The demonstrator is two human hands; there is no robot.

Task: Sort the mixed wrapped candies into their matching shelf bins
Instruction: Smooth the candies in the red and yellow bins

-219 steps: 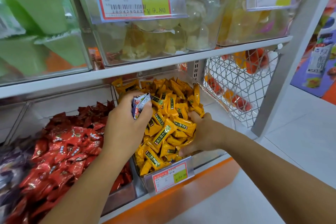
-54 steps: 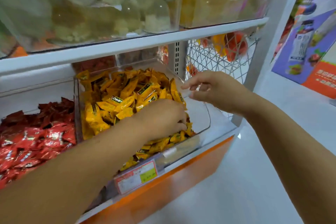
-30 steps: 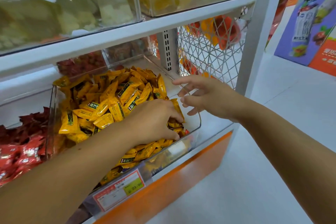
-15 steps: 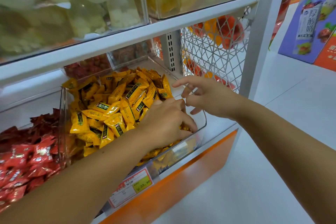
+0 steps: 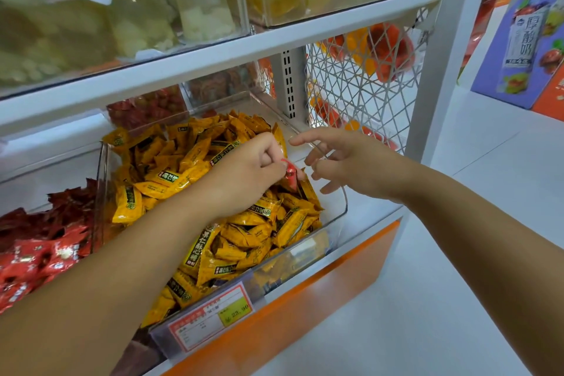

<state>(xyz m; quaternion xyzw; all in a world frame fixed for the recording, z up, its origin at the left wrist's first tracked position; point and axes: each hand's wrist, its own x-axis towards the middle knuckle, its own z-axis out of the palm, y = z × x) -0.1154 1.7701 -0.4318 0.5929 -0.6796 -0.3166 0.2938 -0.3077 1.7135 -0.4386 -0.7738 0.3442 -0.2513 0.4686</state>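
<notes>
Candies in red wrappers (image 5: 39, 253) lie heaped at the far left of the lower shelf (image 5: 370, 209), and that heap looks like the proper home for the stray being picked out. Just beside them stands the clear bin (image 5: 344, 198), piled with yellow candies (image 5: 244, 232). Over the right side of that pile, the left hand (image 5: 247, 174) has its fingertips closed in a pinch on a single red candy (image 5: 290, 172). The candy hangs just above the yellow pieces, near the bin's right wall. The right hand (image 5: 354, 165) hovers close by over the right rim, fingers spread and loose, holding nothing.

The wrapper is probably slick, so a grip on its filled middle should serve better than one on a crimped end. Lifting it straight up first would keep yellow pieces from being dragged out with it. It should then go leftward over the dividing wall and be let go well inside the red heap, not at its edge. The free right hand could meanwhile part the yellow pile to expose further strays.
</notes>
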